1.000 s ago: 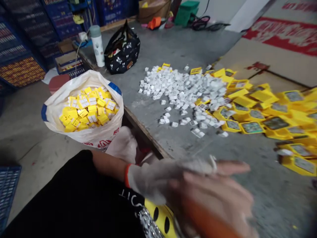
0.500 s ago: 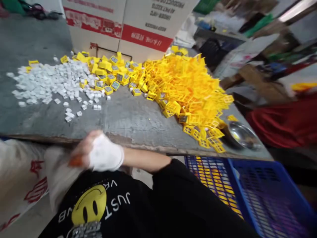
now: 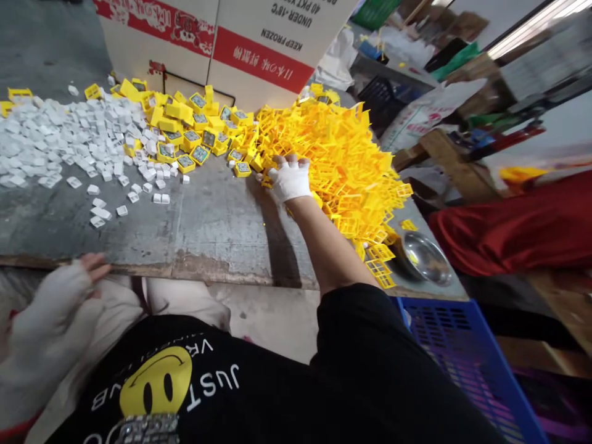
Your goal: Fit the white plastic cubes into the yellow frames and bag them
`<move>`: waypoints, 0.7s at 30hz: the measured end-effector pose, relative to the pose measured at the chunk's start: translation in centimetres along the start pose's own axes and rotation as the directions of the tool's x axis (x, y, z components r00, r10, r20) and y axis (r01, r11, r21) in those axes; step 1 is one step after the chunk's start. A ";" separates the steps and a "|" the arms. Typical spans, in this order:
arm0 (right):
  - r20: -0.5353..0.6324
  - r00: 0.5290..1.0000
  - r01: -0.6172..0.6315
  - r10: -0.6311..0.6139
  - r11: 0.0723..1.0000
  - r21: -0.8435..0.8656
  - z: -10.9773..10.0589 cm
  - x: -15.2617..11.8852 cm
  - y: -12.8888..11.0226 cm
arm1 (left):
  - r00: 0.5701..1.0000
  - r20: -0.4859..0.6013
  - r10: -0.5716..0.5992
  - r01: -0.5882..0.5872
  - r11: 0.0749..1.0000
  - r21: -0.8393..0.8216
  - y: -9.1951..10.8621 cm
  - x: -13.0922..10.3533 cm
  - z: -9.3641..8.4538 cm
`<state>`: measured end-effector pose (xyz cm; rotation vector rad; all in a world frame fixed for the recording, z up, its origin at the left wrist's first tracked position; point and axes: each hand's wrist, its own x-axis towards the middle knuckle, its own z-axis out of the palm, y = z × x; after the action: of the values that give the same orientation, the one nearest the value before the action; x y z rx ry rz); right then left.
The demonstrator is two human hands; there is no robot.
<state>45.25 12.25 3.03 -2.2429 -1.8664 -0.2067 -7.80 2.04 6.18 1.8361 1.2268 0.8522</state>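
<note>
We see a glossy, tangled heap of thin yellow plastic frames (image 3: 345, 163), right of centre, on the worn grey bench (image 3: 222, 216). Chunky yellow blocks (image 3: 185, 117) with grey, patterned faces lie beside it, and small white pieces (image 3: 69, 132), smooth and boxy, spread across the left. At the right, our shiny round metal bowl (image 3: 435, 260) holds a yellow bit; below stands a slatted blue basket (image 3: 485, 370). Our right hand (image 3: 290, 177), in white fingerless cloth, bends over the heap's left edge; we cannot tell whether it grips anything. Our left hand (image 3: 60, 305), lower left, has its fingers loosely extended, apart from the thumb.
</note>
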 end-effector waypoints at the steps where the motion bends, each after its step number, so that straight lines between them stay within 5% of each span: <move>1: -0.023 1.000 -0.003 0.004 0.999 0.038 0.0 -0.1 0.2 | 0.999 0.009 -0.048 0.048 0.999 0.016 -0.1 0.0 1.4; 3: -0.047 0.999 -0.021 0.025 0.996 0.082 0.0 -0.6 -0.2 | 0.978 0.077 -0.195 0.195 0.981 0.002 0.2 0.1 4.2; 5: -0.036 0.999 -0.007 0.012 0.991 0.134 0.1 -1.7 -2.1 | 0.906 0.250 -0.340 0.368 0.927 -0.071 0.9 0.4 6.7; 8: 0.036 0.987 0.139 -0.158 0.940 0.311 0.3 -5.3 -8.3 | 0.821 0.482 -0.307 0.538 0.698 -0.472 1.5 1.3 9.6; 9: 0.052 0.964 0.221 -0.263 0.889 0.402 0.3 -7.0 -10.8 | 0.820 0.490 -0.296 0.563 0.568 -0.600 1.6 1.6 10.2; 11: 0.022 0.844 0.404 -0.536 0.661 0.632 -0.1 -10.2 -15.3 | 0.803 0.526 -0.280 0.596 0.367 -0.715 1.6 2.0 11.0; 13: -0.035 0.747 0.475 -0.664 0.495 0.728 -0.5 -12.0 -18.4 | 0.778 0.551 -0.302 0.622 0.249 -0.742 1.6 1.8 10.7; 15: -0.037 0.712 0.467 -0.701 0.433 0.771 -0.5 -11.4 -19.6 | 0.754 0.551 -0.358 0.636 0.190 -0.748 1.5 1.1 9.7; 17: 0.025 0.774 0.407 -0.633 0.527 0.746 0.2 -8.7 -19.6 | 0.738 0.520 -0.430 0.630 0.163 -0.759 1.0 0.3 8.5; 19: 0.115 0.881 0.303 -0.459 0.734 0.608 1.6 -5.1 -19.7 | 0.738 0.467 -0.487 0.601 0.159 -0.784 0.3 -0.4 7.5; 21: 0.189 0.920 0.226 -0.342 0.861 0.456 3.0 -2.0 -20.5 | 0.736 0.419 -0.532 0.579 0.173 -0.797 -0.3 -0.8 6.9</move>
<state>24.62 14.66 1.17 -1.7570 -2.1228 0.4432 -2.43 -0.19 2.41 0.3914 0.9483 0.7654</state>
